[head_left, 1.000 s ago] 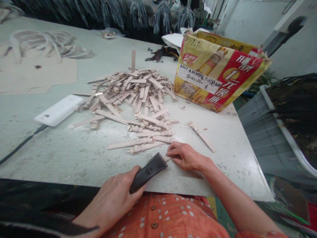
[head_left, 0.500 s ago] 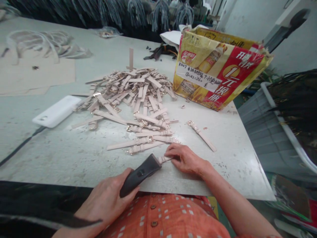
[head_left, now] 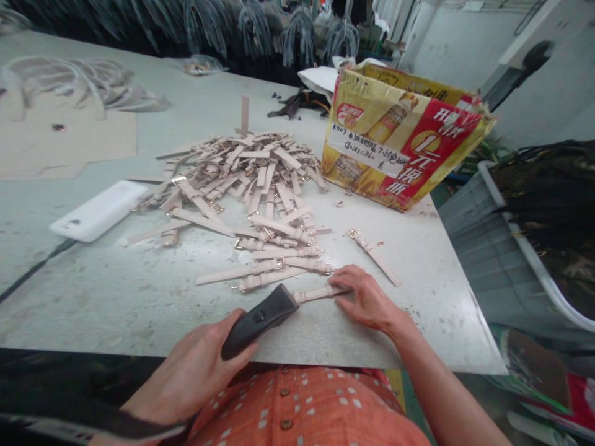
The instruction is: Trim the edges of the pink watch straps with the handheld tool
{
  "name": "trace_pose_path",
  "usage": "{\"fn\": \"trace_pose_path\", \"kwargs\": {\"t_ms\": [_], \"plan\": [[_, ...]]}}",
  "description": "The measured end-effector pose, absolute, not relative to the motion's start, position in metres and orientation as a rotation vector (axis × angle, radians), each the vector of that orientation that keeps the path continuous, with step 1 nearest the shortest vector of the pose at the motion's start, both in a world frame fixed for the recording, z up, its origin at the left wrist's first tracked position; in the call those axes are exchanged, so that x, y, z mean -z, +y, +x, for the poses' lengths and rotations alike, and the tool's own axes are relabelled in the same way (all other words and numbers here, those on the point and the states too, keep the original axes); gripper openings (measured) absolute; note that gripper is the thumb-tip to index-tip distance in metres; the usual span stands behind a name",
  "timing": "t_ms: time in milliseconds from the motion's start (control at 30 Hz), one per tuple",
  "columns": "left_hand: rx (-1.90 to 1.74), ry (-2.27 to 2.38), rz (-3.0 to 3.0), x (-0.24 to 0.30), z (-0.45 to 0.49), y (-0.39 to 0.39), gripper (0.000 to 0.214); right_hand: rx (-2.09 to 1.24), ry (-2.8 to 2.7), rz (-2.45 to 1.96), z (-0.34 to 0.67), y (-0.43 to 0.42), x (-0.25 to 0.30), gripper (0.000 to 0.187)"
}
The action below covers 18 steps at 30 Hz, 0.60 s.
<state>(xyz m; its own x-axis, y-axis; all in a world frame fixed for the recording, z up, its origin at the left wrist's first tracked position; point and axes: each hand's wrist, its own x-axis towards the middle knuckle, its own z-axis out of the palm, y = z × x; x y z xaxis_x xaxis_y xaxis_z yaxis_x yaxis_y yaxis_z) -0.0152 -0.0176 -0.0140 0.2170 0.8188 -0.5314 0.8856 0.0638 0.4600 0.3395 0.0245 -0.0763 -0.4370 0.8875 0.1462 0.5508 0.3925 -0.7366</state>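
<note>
My left hand is wrapped round a black handheld tool shaped like a hair clipper, with a button on its side. The tool's wide head points up and right, at the near end of a pale beige buckle strap. Whether the head touches the strap or only covers its end I cannot tell. My right hand pinches the strap's other end between thumb and fingers, low over the table. Just beyond lies a big heap of similar straps with gold buckles. One single strap lies apart on the right.
A yellow and red cardboard box stands at the back right of the table. To the left lies a white device with a black cable. Beige sheets lie farther back. A grey bin stands beyond the right edge.
My right hand has moved slightly right, away from the tool's head, so more of the strap shows between them. My left hand still grips the tool. The view has shifted a little.
</note>
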Motion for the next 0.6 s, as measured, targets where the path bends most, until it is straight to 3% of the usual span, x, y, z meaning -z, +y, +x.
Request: {"fn": "trace_pose_path", "kwargs": {"t_ms": [167, 600], "plan": [[0.096, 1.584, 1.730, 0.014, -0.019, -0.014, 0.035, -0.715, -2.319, -1.371, 0.335, 0.025, 0.065, 0.028], [0.090, 1.564, 1.739, 0.010, -0.009, -0.017, 0.025, -0.829, -2.219, -1.082, 0.306, 0.022, 0.089, 0.023]]}}
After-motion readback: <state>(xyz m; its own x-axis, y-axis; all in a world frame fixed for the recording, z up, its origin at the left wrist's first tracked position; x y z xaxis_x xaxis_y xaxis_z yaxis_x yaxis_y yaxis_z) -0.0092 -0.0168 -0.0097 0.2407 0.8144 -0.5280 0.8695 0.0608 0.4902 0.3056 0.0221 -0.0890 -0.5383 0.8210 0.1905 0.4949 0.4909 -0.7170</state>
